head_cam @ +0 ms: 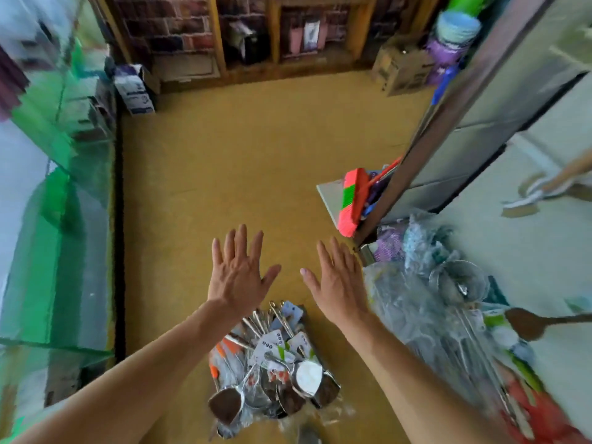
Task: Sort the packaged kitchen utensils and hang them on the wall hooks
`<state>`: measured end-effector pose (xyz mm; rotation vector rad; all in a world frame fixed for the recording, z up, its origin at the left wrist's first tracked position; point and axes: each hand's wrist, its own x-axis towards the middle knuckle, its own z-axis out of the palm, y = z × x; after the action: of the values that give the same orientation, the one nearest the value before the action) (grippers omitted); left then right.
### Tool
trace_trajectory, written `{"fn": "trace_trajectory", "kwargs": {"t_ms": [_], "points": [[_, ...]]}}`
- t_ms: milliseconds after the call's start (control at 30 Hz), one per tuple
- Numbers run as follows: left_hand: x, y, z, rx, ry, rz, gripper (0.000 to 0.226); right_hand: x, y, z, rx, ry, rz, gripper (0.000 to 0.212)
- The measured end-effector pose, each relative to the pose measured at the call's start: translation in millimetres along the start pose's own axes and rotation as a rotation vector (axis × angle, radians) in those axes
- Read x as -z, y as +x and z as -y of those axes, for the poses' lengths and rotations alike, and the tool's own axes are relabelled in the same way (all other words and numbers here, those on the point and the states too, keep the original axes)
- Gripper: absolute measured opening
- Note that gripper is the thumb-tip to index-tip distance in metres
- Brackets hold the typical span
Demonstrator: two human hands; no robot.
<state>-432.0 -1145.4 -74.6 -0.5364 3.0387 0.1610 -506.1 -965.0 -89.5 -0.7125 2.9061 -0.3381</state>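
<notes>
A heap of packaged metal ladles and spatulas [272, 370] with white card tags lies on the yellow floor near the bottom centre. My left hand [240, 270] and my right hand [336, 280] hover above the floor just beyond the heap, palms down, fingers spread, holding nothing. More utensils in clear plastic bags [442, 312] hang or lean against the white wall on the right, with a brown ladle [528, 323] sticking out there. No hook is plainly visible.
A glass display case [64, 219] runs along the left. A pink and green broom head [352, 203] leans by a dark pillar [448, 123] on the right. Cardboard boxes [403, 68] and wooden shelving [275, 33] stand at the back.
</notes>
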Motion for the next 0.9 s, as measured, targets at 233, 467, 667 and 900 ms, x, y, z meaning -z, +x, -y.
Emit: {"fn": "trace_trajectory", "kwargs": {"t_ms": [233,467,667,900], "points": [[85.8,10.4,-132.5,-0.309,0.016,-0.129,0.081,120.3,-78.1,-93.0,-0.213,-0.099,-0.203,0.073],[108.4,-41.9,-312.1,-0.625,-0.041,-0.178,0.078,191.9,-190.1,-221.3,-0.438,-0.17,-0.322,0.072],[101.8,-116.1,-446.9,-0.82,-0.035,-0.133,0.079,223.1,-291.0,-305.8,-0.591,-0.175,-0.391,0.071],[87.5,-204.1,-553.5,-0.976,-0.018,-0.151,0.079,232.3,-401.8,-372.1,-0.742,-0.186,-0.385,0.073]]}}
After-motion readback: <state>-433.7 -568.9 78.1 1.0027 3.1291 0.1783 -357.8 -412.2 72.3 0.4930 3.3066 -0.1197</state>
